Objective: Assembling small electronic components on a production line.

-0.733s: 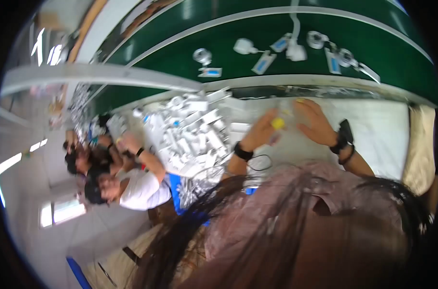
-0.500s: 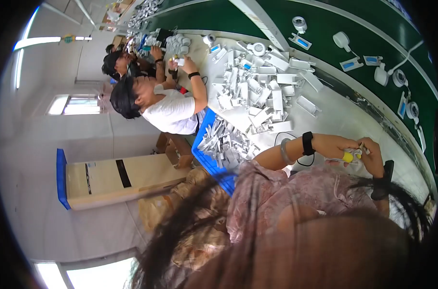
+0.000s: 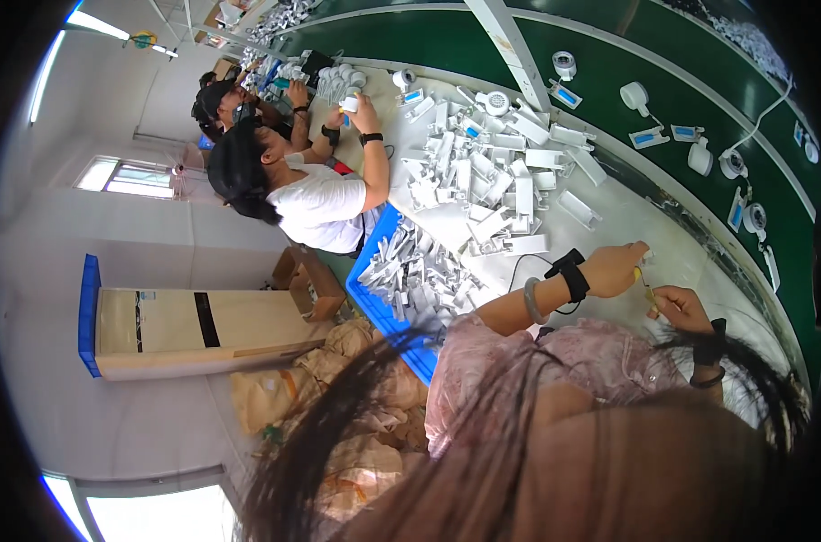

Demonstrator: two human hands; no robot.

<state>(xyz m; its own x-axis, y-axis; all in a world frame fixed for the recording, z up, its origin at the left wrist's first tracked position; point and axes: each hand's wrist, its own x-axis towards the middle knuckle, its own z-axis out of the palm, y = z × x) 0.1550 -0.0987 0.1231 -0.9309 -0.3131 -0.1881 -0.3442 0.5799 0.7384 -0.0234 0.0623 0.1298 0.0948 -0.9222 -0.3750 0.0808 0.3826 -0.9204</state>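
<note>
Over the pale worktop, my left hand (image 3: 613, 269) reaches out with its fingers bent; a small whitish bit shows at the fingertips, mostly covered by the hand. Just to its right and nearer to me, my right hand (image 3: 681, 308) is closed on a thin yellowish piece (image 3: 651, 296), too small to name. The piece stretches up toward my left hand. Black bands circle both wrists, and a grey bracelet sits on my left forearm.
White open housings (image 3: 496, 172) lie heaped on the worktop, left and beyond my hands. A blue crate (image 3: 374, 303) holds slim white parts. White round-headed units (image 3: 634, 96) rest on the green belt (image 3: 600, 54). A co-worker (image 3: 316, 203) sits at the left; a thin dark cable (image 3: 516, 264) lies near my left wrist.
My hands were close together around a white and yellow item. They have drawn apart, the left upward and the right lower. Units on the belt have shifted, and the whole view has turned slightly.
</note>
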